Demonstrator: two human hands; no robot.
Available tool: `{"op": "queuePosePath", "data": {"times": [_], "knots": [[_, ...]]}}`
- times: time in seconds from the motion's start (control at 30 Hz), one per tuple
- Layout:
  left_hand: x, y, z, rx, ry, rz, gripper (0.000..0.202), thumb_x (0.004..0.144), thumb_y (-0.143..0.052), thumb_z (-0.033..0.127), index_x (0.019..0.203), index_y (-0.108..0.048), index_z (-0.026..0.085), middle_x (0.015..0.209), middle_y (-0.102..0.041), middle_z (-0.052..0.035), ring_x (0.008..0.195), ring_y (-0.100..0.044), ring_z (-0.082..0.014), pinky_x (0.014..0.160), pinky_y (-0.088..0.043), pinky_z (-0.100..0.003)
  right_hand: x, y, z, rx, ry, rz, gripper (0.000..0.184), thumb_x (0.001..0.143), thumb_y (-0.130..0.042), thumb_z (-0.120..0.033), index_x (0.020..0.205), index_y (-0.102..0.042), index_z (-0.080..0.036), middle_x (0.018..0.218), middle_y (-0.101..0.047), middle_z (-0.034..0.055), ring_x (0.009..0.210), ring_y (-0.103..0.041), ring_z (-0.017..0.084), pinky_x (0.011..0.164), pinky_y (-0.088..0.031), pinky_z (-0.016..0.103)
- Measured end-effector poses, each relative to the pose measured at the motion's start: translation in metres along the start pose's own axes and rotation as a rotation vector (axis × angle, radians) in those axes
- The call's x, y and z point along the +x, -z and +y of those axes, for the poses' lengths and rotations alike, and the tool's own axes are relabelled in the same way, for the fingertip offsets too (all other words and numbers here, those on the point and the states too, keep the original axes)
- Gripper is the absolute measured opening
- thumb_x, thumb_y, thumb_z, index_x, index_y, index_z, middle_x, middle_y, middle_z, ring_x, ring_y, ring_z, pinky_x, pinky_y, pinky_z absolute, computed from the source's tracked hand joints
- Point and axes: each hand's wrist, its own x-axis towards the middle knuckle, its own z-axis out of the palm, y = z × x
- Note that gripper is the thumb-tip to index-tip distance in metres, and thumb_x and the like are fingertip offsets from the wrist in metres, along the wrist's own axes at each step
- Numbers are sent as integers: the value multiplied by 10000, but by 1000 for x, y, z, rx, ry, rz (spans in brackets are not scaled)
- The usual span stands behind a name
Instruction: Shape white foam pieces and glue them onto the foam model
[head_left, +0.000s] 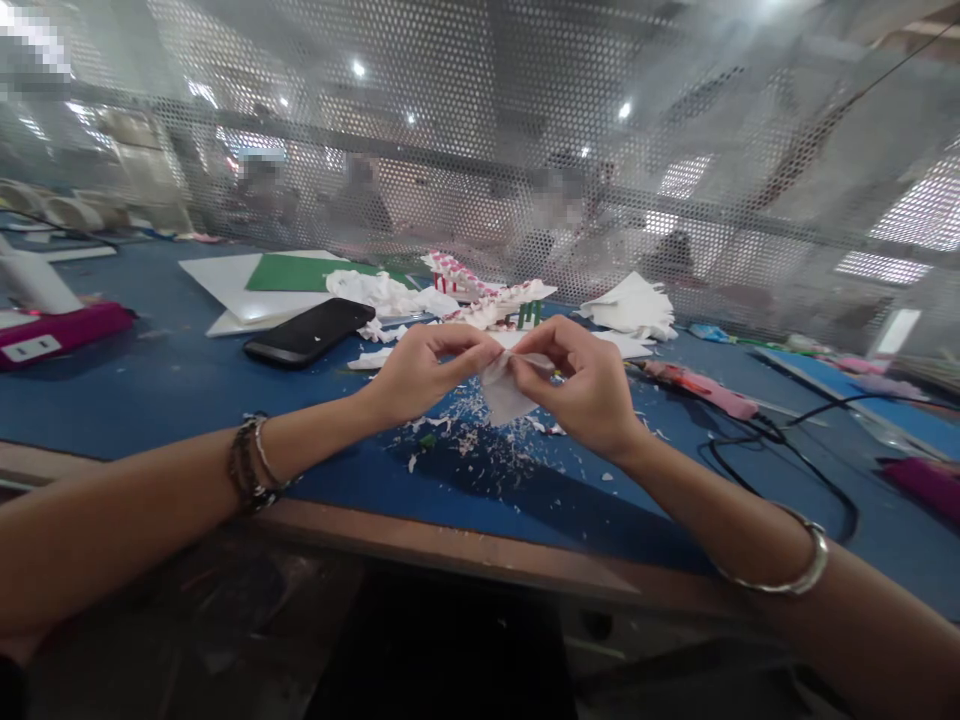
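Observation:
Between my two hands a thin white tissue hangs down, pinched at its top. My left hand is closed, thumb and forefinger pressed together at the tissue's upper left. The fingers of my right hand pinch the same tissue from the right. Whether something small is wrapped inside it, I cannot tell. Beneath the hands, white and pinkish scraps lie scattered over the blue table. Just behind the hands are small pieces with pink tops and red or green legs, resting on white paper.
A black phone lies left of centre, beside white sheets and a green sheet. Crumpled tissue and a tissue stack stand behind. At right lies a pink corded tool with its black cable. A perforated metal screen borders the back.

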Motion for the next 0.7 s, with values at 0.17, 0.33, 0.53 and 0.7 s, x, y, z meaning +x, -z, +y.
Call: {"op": "queuePosePath", "data": {"times": [0.17, 0.33, 0.53, 0.7], "knots": [[-2, 0, 0, 89, -65, 10, 128, 704, -584, 243, 752, -646, 143, 747, -674, -30, 691, -590, -109, 628, -452, -193, -1, 0, 1, -94, 74, 4, 19, 692, -538, -172, 705, -525, -165, 649, -588, -17, 605, -550, 79, 551, -416, 203], [-2, 3, -2, 175, -126, 24, 118, 712, -583, 212, 775, -658, 146, 775, -683, -36, 720, -602, -117, 669, -455, -201, 0, 0, 2, -108, 68, 5, 37, 702, -544, -197, 711, -541, -161, 651, -589, -19, 591, -529, 68, 513, -390, 190], [1, 7, -3, 153, -102, 12, 120, 713, -573, 221, 773, -662, 167, 804, -679, -38, 734, -597, -129, 678, -454, -221, 5, 4, 2, 43, -10, -81, 84, 709, -559, -242, 733, -562, -161, 666, -588, -16, 567, -501, 58, 487, -366, 189], [3, 7, -7, 107, -45, 5, 143, 717, -557, 241, 788, -652, 162, 808, -670, -35, 728, -585, -123, 665, -451, -219, 7, 8, 5, 94, -39, -89, 90, 727, -527, -223, 794, -567, -180, 654, -576, -29, 528, -478, 53, 465, -355, 189]]}}
